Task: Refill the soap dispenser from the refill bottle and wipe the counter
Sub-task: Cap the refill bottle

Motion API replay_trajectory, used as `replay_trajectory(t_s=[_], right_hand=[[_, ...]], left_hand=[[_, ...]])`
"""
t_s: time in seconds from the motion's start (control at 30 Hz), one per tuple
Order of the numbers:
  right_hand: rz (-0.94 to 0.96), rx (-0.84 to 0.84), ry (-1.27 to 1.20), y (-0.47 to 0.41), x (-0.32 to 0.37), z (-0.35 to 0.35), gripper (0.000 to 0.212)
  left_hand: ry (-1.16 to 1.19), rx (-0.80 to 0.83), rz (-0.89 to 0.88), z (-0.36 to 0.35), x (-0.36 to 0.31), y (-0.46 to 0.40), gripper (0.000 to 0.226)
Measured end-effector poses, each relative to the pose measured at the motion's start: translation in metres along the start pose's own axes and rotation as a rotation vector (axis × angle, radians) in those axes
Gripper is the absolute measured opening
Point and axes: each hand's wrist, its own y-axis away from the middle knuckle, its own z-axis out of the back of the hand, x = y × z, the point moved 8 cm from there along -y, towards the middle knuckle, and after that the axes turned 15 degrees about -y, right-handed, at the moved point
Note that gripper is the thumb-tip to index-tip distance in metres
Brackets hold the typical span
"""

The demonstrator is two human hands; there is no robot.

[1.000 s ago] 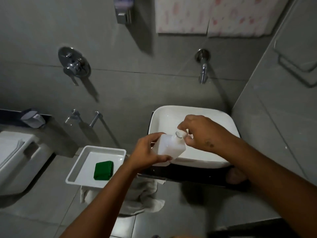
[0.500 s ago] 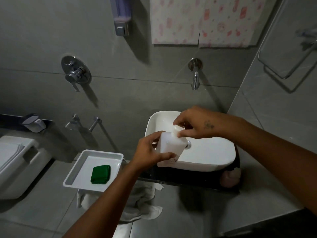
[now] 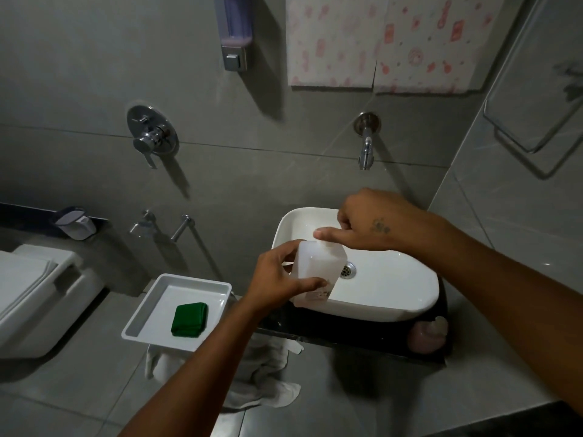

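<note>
A white translucent refill bottle is held upright over the front left rim of the white sink. My left hand grips its side. My right hand rests on the bottle's top, fingers curled and thumb laid across the neck; the cap is hidden under it. A purple wall-mounted soap dispenser hangs high on the tiles, left of the sink. A pinkish pump dispenser stands on the dark counter at the sink's front right corner. A folded green cloth lies in a white tray.
A chrome tap juts from the wall above the sink. A crumpled white towel hangs below the tray and counter edge. A toilet stands at the far left. A tiled wall with a rail closes the right side.
The bottle has gone from tilted to upright in my left hand. My right hand has shifted from pinching the neck to lying over the top. The view has tipped up slightly.
</note>
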Motion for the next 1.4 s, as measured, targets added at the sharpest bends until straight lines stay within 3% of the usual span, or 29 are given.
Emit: replay_trajectory(t_s=[0.03,0.17,0.27,0.33,0.4,0.47,0.57,0.77,0.97,1.07,1.13,1.23,1.3,1.4], right_hand=[[-0.005,-0.014,-0.019,0.001,-0.003,0.002,0.073],[0.043,0.066,-0.136,-0.001,-0.001,-0.003,0.046],[0.057,-0.051,0.008,-0.005,0.0,0.002,0.063],[0.047,-0.038,-0.121,-0.004,-0.009,0.004,0.054],[0.072,0.084,-0.267,-0.002,-0.011,-0.004,0.039],[0.099,0.085,-0.191,-0.002,-0.012,-0.01,0.046],[0.069,-0.101,-0.038,-0.006,-0.022,0.001,0.079],[0.164,0.116,-0.274,-0.004,-0.018,-0.022,0.044],[0.093,0.008,-0.316,-0.002,-0.015,-0.039,0.034],[-0.016,-0.144,-0.668,0.004,-0.031,-0.044,0.028],[-0.267,-0.154,-1.115,0.008,-0.049,-0.071,0.038],[-0.628,0.154,-1.527,0.014,-0.044,-0.151,0.058],[-0.658,0.304,-1.681,0.006,-0.02,-0.192,0.056],[-0.631,0.32,-1.845,-0.027,0.016,-0.231,0.054]], left_hand=[[0.005,0.0,0.002,0.0,0.001,0.0,0.068],[-0.003,0.013,-0.01,0.0,0.0,-0.001,0.066],[0.004,0.021,-0.01,-0.002,0.0,-0.001,0.065],[0.014,0.008,-0.004,-0.003,0.002,-0.002,0.066],[0.013,0.008,0.0,-0.003,0.003,-0.003,0.066],[0.009,0.02,0.001,-0.005,0.004,-0.004,0.065],[0.031,0.014,0.017,-0.007,0.007,-0.004,0.067],[0.034,0.034,0.004,-0.013,0.004,-0.008,0.067],[0.053,0.032,0.002,-0.013,0.006,-0.01,0.058],[0.047,0.058,0.016,-0.011,0.01,-0.008,0.06],[0.074,0.054,0.046,-0.007,0.018,-0.005,0.068],[0.092,0.053,0.091,0.004,0.038,0.004,0.073],[0.099,0.065,0.138,0.015,0.062,0.015,0.079],[0.137,0.017,0.273,0.044,0.112,0.036,0.093]])
